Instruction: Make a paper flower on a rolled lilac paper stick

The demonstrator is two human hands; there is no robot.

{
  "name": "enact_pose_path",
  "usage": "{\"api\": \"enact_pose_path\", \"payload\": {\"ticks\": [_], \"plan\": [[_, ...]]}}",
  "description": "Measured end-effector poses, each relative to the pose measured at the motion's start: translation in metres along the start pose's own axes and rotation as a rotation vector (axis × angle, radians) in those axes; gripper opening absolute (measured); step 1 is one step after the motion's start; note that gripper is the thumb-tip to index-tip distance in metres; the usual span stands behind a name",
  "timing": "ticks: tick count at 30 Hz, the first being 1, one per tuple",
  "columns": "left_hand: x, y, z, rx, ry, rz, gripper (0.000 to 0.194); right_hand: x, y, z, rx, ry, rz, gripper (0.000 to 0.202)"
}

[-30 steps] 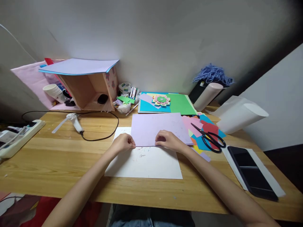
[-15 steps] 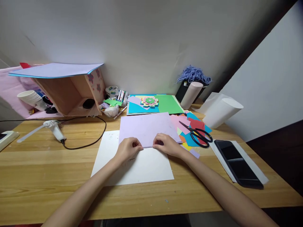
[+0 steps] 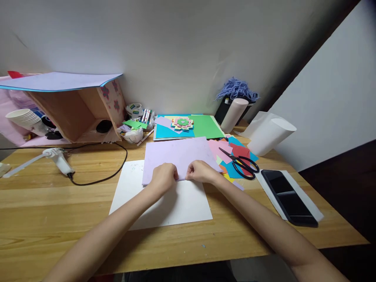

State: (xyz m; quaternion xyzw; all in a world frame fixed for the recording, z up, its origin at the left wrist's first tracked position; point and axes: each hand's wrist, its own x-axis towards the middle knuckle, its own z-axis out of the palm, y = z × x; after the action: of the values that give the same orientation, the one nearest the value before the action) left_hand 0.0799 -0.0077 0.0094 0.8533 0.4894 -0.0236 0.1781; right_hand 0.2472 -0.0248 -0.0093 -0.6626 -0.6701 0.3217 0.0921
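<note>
Purple sheet [image 3: 173,156] is lying partly over the white paper [image 3: 182,207], which I'd guess is a work mat. Right hand [image 3: 201,171] has thumb and finger pinched on the sheet's near edge, probably steadying it; left hand [image 3: 164,175] is curled there too, can't tell if clamped.

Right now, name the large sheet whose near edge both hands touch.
The lilac sheet, lying partly over the white sheet; left hand and right hand touch its near edge. The large green sheet lies farther back.
</note>
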Motion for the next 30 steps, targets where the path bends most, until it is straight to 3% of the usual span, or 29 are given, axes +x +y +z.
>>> {"api": "enact_pose_path", "payload": {"ticks": [3,6,9,12,15,20,24,30], "plan": [[-0.01,0.003,0.013,0.097,0.1,0.133,0.024,0.001,0.003,0.002,0.004,0.047,0.013,0.014],[-0.016,0.002,0.024,0.234,0.115,0.257,0.024,0.002,0.007,0.004,0.017,0.123,0.009,0.028],[-0.015,-0.001,0.032,0.388,0.116,0.4,0.022,-0.001,0.011,0.003,0.055,0.092,-0.06,0.022],[-0.013,-0.005,0.039,0.483,0.172,0.513,0.023,-0.007,0.014,0.004,0.086,0.081,-0.272,0.01],[-0.011,-0.008,0.042,0.55,0.203,0.577,0.024,-0.015,0.02,0.01,-0.027,0.2,-0.546,0.005],[-0.006,-0.007,0.037,0.568,0.148,0.609,0.021,-0.023,0.029,0.023,-0.375,0.319,-0.756,0.02],[-0.003,-0.005,0.034,0.598,0.086,0.602,0.021,-0.027,0.026,0.029,-0.485,0.365,-0.717,0.022],[-0.007,-0.009,0.04,0.441,0.139,0.494,0.019,-0.029,0.021,0.033,-0.497,0.424,-0.655,0.024]]}}
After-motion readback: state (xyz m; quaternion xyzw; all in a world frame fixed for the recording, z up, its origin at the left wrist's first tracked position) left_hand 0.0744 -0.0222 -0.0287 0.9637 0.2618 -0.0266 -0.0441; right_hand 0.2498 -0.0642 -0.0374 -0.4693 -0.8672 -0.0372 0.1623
